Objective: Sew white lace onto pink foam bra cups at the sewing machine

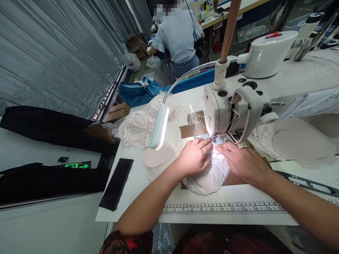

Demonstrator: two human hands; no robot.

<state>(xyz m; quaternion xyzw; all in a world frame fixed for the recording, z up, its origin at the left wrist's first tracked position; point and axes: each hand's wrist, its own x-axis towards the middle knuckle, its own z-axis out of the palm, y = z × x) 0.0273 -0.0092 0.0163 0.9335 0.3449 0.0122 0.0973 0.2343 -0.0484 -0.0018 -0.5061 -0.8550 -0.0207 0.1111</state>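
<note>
A pale cup-shaped piece of fabric with white lace [220, 170] lies under the lit needle area of a white sewing machine [221, 109]. My left hand [196, 156] is closed on its left side, fingertips close to the presser foot. From the right, my right hand [242, 161] holds the lace edge with its fingers bent near the needle. The fabric between my fingertips and the needle is partly hidden by my hands.
Lace cups [136, 129] and a plain pale cup [159, 155] lie left, near a black phone [116, 184]. A bendable lamp [159, 127] hangs over the table. A printed ruler [225, 209] runs along the front edge. More lace pieces [293, 139] lie right. A person [178, 38] sits beyond.
</note>
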